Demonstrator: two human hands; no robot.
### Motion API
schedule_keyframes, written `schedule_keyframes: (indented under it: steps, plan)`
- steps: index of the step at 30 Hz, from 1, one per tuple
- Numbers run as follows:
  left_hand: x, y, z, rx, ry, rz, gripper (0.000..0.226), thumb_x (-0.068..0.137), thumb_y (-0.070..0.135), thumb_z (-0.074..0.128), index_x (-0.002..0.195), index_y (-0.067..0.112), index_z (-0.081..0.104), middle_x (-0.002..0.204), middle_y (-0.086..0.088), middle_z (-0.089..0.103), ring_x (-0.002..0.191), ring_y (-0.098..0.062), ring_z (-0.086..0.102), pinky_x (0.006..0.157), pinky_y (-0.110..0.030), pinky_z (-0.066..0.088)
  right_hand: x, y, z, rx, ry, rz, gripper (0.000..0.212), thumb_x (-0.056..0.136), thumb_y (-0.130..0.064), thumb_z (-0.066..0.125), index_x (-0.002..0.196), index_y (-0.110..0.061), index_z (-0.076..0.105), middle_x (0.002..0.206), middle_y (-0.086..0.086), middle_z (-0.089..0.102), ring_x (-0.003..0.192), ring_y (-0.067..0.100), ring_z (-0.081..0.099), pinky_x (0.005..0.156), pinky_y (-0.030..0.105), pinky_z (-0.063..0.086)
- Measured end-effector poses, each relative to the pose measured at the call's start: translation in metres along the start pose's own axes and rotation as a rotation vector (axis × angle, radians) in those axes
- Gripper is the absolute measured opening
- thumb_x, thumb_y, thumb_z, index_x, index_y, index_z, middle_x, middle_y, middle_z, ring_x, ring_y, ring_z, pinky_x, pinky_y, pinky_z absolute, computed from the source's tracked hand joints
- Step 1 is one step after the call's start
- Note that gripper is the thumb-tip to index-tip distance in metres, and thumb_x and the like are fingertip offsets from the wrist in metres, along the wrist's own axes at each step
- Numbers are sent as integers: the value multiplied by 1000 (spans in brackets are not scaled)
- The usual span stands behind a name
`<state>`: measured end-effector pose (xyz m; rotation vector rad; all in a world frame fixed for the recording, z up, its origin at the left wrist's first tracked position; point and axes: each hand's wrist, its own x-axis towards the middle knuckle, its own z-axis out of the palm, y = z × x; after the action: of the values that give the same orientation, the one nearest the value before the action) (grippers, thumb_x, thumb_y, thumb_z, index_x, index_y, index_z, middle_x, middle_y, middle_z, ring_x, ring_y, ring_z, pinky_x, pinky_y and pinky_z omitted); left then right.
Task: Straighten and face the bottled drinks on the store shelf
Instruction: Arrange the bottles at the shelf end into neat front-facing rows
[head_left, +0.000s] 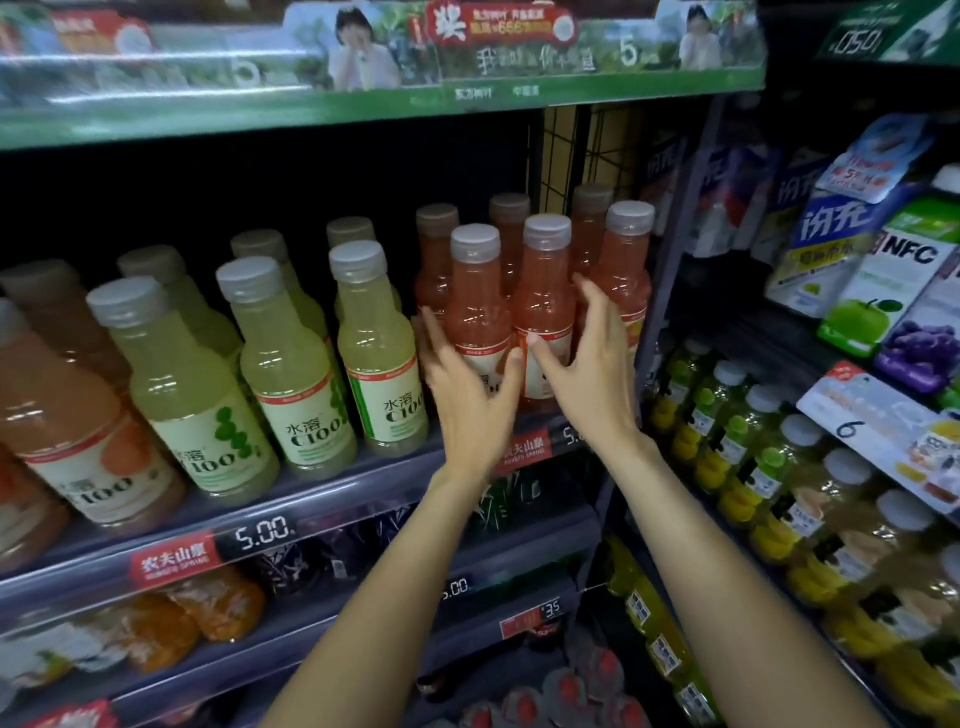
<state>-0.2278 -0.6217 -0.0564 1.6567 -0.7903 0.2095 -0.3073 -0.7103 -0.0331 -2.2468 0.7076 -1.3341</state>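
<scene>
Pink bottled drinks with grey caps stand in rows at the right end of the middle shelf (322, 499). My left hand (470, 387) wraps the lower part of the front left pink bottle (477, 291), thumb on its label. My right hand (592, 358) grips the pink bottle beside it (544, 280), thumb across its front and fingers behind. A third front pink bottle (626, 260) stands to the right, untouched. Pale green C100 bottles (283, 358) fill the shelf's middle, and orange ones (67, 415) the left end.
A green advertising shelf (363, 98) hangs close above the caps. A wire grid divider (566, 150) backs the pink bottles. Right of the upright post are juice cartons (883, 270) and sloped rows of yellow-green bottles (753, 467). Lower shelves hold more drinks behind price rails.
</scene>
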Motion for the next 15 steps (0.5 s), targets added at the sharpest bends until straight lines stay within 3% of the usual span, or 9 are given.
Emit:
schedule_keyframes:
  steps: [2, 7, 11, 13, 15]
  plan:
    - [7, 0, 3, -54, -24, -53, 108, 80, 68, 53, 152, 14, -7, 159, -15, 4, 147, -20, 5, 120, -38, 10, 3, -1, 2, -9, 14, -25, 66, 88, -37, 62, 141, -13, 31, 138, 6, 43, 128, 17, 40, 100, 22, 30]
    - [22, -16, 1, 35, -85, -72, 95, 76, 79, 50, 142, 49, -11, 147, -23, 35, 135, -34, 39, 108, -47, 37, 5, -7, 0, -87, 89, -107, 53, 92, -35, 56, 137, -10, 40, 137, 12, 44, 126, 24, 41, 99, 19, 27]
    - [24, -21, -5, 70, -115, -7, 95, 76, 77, 51, 143, 48, -9, 150, -21, 32, 131, -32, 44, 101, -47, 44, 15, -31, 0, -278, 218, -362, 35, 92, -35, 56, 119, -12, 60, 122, 17, 54, 115, 26, 42, 93, 31, 35]
    - [25, -21, -5, 48, -121, 20, 99, 74, 72, 56, 146, 42, -4, 154, -22, 21, 133, -36, 41, 103, -47, 42, 22, -48, 6, -321, 210, -355, 41, 90, -44, 56, 112, -10, 62, 106, 12, 61, 101, 26, 51, 83, 32, 37]
    - [26, -21, -5, 1, -115, 2, 106, 68, 80, 54, 146, 42, -6, 155, -20, 18, 129, -44, 42, 100, -51, 44, 27, -60, 13, -319, 154, -285, 55, 86, -51, 59, 119, -7, 57, 101, 11, 65, 90, 28, 61, 75, 34, 44]
